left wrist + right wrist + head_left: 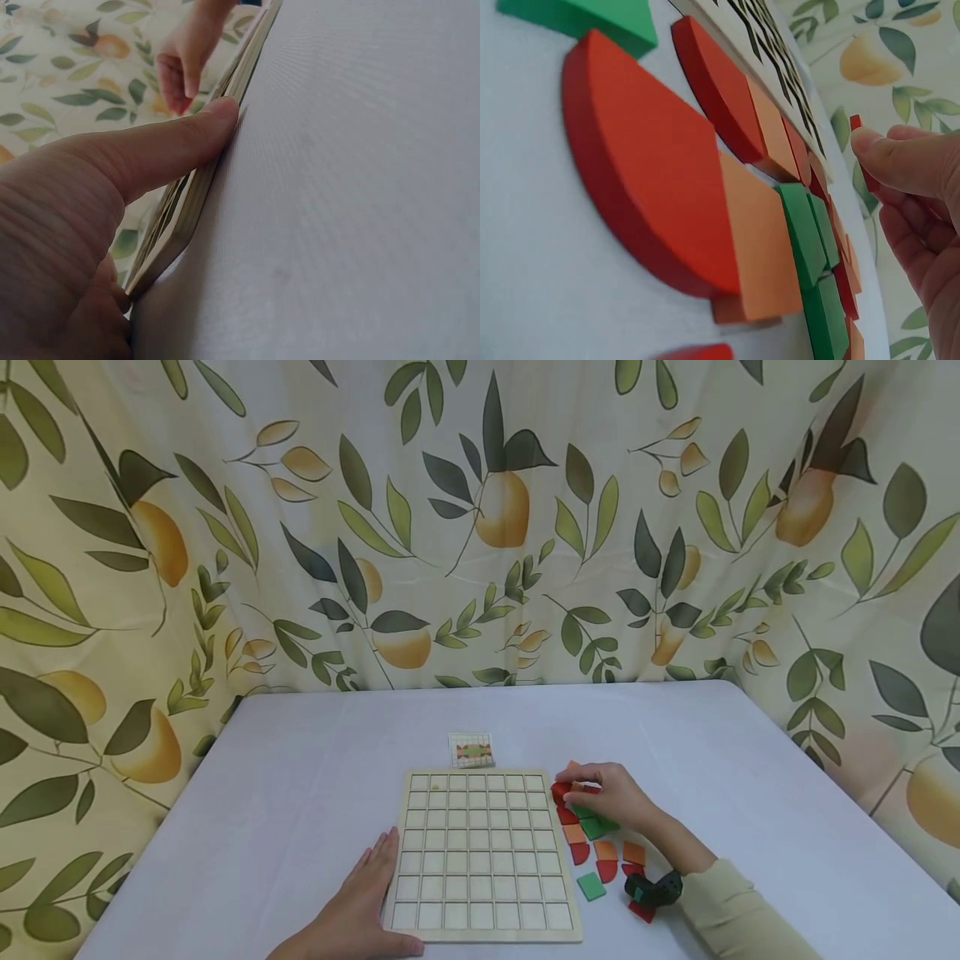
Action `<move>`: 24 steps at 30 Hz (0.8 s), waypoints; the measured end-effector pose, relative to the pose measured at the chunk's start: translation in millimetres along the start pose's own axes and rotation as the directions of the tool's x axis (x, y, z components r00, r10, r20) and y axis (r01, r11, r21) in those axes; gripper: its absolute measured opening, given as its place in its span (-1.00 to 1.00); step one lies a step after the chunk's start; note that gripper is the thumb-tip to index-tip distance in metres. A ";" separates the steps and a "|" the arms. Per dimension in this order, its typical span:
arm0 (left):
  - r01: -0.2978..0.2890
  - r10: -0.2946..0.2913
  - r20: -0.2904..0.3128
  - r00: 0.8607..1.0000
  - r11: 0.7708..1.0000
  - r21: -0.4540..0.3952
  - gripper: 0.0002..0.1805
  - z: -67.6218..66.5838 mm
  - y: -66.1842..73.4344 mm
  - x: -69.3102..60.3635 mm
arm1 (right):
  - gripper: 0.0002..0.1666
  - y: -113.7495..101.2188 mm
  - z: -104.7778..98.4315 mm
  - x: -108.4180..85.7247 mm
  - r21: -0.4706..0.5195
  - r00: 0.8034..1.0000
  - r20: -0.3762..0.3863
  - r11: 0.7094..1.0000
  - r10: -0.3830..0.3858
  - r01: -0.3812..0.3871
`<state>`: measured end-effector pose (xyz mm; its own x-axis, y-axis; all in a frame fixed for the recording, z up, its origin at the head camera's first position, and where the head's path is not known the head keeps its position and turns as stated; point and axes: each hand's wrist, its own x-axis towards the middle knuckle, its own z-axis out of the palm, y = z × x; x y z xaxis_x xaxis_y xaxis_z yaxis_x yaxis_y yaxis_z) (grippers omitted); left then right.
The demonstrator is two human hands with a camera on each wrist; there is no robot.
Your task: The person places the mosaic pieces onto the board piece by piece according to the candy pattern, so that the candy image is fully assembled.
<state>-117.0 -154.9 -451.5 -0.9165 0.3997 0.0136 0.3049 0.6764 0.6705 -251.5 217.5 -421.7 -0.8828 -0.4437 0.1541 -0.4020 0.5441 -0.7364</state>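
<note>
head view — left hand [360, 893] spread against board edge [394, 889], right hand [611, 795] pinching red piece [869, 180] in midair.

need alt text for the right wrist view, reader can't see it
At the right edge, a right hand pinches a red piece; red, orange and green blocks lie on a white surface beside a wooden grid board, with leaf-patterned fabric behind.

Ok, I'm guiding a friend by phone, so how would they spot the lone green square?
On the white table lies a wooden board with a grid. Just off its right side, toward the near corner, is the green square. It lies by itself, while the other green pieces bunch together by the right hand.
</note>
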 end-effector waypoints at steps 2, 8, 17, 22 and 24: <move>-0.008 0.008 0.000 1.000 1.000 0.005 0.46 0.3 -0.6 0.0 | -0.66 -1.1 2.1 -0.6 -0.007 1.000 0.007 1.000 -0.011 0.011; -0.009 0.009 0.001 1.000 1.000 0.007 0.46 0.3 -1.0 -0.3 | -0.68 -8.1 10.3 -3.4 -0.010 0.999 0.025 1.000 -0.025 0.026; 0.003 -0.003 -0.004 1.000 1.000 0.011 0.46 0.8 -0.7 -0.6 | -0.67 -15.3 23.3 -8.3 0.024 0.997 0.070 1.000 0.015 -0.017; 0.009 -0.009 -0.003 1.000 1.000 0.016 0.47 0.7 -0.4 -0.6 | -0.72 -13.6 26.4 -10.7 0.018 0.996 0.090 1.000 0.019 -0.021; 0.013 -0.013 -0.001 1.000 1.000 0.015 0.46 0.7 -0.3 -0.6 | -0.73 -12.4 27.1 -11.2 0.017 0.996 0.092 1.000 0.017 -0.019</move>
<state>-116.4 -154.9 -452.2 -0.9208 0.3901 0.0056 0.2967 0.6911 0.6591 -230.0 196.3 -432.2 -0.8636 -0.4978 0.0799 -0.3808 0.5402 -0.7505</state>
